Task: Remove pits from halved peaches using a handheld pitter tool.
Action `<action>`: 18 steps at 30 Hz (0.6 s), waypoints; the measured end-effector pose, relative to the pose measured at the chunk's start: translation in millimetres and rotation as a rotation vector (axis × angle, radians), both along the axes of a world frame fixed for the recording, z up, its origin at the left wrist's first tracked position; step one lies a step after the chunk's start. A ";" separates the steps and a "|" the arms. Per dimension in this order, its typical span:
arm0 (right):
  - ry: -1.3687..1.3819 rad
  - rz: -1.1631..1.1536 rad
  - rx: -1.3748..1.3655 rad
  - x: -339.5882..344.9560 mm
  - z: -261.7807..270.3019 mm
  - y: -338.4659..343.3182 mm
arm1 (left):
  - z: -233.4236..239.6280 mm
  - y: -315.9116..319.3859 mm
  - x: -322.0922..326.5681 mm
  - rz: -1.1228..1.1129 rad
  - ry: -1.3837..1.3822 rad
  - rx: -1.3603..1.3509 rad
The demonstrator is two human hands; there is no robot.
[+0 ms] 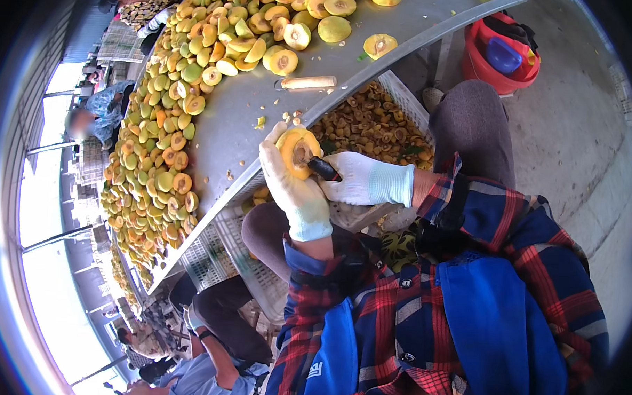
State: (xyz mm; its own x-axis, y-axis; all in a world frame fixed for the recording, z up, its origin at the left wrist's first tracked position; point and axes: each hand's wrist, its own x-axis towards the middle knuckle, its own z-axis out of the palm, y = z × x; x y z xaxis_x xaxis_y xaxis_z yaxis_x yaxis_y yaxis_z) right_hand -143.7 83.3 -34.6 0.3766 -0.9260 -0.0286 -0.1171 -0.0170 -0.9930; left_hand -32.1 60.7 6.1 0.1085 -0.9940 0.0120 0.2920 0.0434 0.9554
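Note:
My left hand point(291, 194), in a white glove, holds a halved yellow stone fruit point(299, 151) with its cut face and brown hollow turned up. A black-handled hand tool point(325, 168) is gripped in my gloved right hand point(359, 179). Its front end meets the cut face near the hollow; whether a blade is inside the flesh cannot be seen. Both hands are over the near edge of a metal table point(269, 104). On that table lies a large heap of halved fruit point(161, 134). Beneath my hands and the edge is a crate of brownish fruit pieces point(373, 126).
A light wooden handle point(308, 83) lies on the table, with a single fruit half point(380, 46) near the edge. A red bucket point(501, 57) stands on the floor at the upper right. Plastic crates point(241, 252) and a seated co-worker point(222, 345) are at the lower left.

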 end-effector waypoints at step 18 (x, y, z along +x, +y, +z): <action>-0.233 0.164 0.443 -12.1 40.4 7.6 | -18.1 -5.5 18.6 -0.077 -0.105 -0.123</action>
